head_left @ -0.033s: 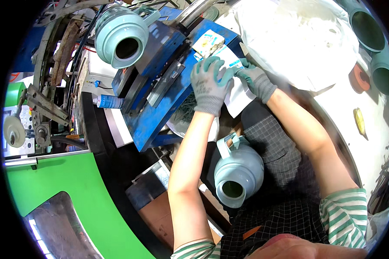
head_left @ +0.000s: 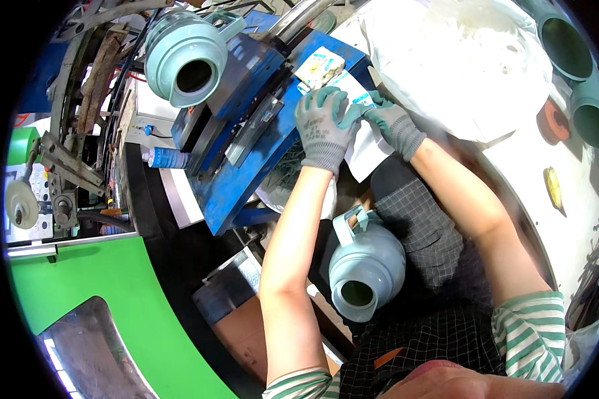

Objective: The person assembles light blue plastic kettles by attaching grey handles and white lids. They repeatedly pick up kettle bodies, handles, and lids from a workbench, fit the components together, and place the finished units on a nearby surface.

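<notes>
grey-green knit gloves on left hand (head_left: 323,130) and right hand (head_left: 394,126), green-white striped short sleeves, dark checked apron

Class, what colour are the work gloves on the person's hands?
Grey with teal-green fingers, left hand and right hand; head view.

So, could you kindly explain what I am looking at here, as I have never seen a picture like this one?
This is a fisheye view from a camera on a person's head, looking down at their own two grey-gloved hands. The left hand and right hand together touch a white printed sheet at the edge of a blue metal machine. One pale blue plastic jug sits on the machine; another pale blue jug rests on the person's lap. A white plastic bag lies to the right.
</notes>
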Demonstrator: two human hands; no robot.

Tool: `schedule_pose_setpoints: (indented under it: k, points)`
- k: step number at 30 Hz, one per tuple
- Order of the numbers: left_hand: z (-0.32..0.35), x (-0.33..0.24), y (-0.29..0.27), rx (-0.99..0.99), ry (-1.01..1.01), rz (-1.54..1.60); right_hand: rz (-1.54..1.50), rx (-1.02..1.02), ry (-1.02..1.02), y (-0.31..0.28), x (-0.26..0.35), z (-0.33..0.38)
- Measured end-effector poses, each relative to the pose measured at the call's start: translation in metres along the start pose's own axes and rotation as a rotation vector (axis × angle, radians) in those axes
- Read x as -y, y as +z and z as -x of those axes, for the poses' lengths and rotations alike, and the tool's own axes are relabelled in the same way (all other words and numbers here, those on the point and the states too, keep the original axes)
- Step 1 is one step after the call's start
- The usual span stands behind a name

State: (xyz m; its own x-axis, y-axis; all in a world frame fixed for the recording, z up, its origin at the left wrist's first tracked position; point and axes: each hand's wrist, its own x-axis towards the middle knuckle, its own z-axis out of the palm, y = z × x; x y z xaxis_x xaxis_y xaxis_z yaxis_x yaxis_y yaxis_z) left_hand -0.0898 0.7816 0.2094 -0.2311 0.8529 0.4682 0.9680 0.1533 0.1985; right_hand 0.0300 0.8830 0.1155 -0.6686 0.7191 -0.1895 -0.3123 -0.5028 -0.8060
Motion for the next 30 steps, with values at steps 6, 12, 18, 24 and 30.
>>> schedule_pose_setpoints:
  k: [6, 12, 18, 24, 30]
  points:
    - [-0.011, -0.006, 0.032, 0.045, -0.066, -0.032, 0.245, 0.027, -0.102, -0.022, -0.009, -0.012]
    - [0.034, -0.02, -0.022, -0.12, 0.022, 0.134, 0.322, 0.259, -0.002, -0.01, 0.046, 0.062]
    - [0.202, -0.028, -0.081, -0.249, -0.888, 0.77, 0.985, -0.033, -0.568, -0.038, 0.075, 0.233]
    - [0.239, -0.116, -0.077, -0.466, -0.952, 1.122, 0.298, 0.355, 0.623, -0.07, 0.101, 0.323]
    - [0.233, -0.182, -0.111, -0.013, -0.054, 1.132, 0.143, 0.337, 0.774, -0.08, 0.091, 0.368]
